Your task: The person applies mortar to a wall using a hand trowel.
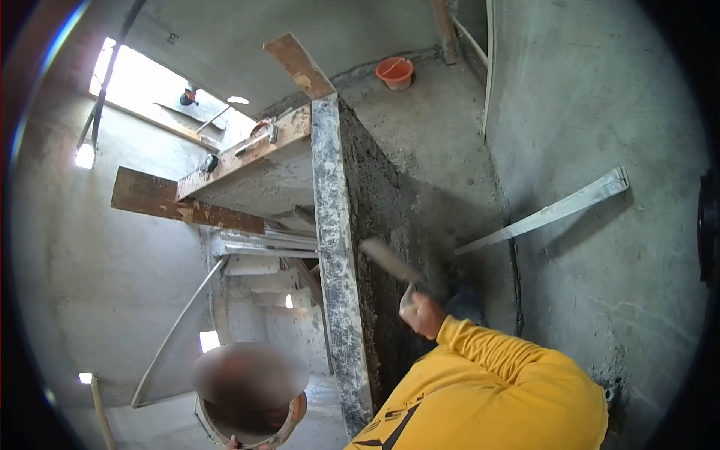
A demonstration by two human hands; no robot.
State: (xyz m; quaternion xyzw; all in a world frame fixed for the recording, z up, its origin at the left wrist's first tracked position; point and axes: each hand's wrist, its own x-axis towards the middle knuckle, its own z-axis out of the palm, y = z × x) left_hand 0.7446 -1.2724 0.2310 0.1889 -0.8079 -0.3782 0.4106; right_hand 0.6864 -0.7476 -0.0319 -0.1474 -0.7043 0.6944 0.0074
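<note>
My right hand (424, 315), in a yellow sleeve, is wrapped round the handle of a trowel (391, 260). The blade, smeared by motion, points up and left close to the rough dark side of a low wall (336, 225). At the bottom edge, a few fingertips, seemingly of my left hand (235, 442), lie against the near rim of a round orange-brown bucket (298, 409). The rest of that hand is cut off. A blurred patch covers most of the bucket's opening, so its contents are hidden.
An orange basin (395, 73) stands on the far floor. A pale beam (551, 208) leans against the right wall. Left of the low wall, a plank platform (247, 154) carries tools. Below it are concrete steps (270, 281) and a thin leaning pole (176, 330).
</note>
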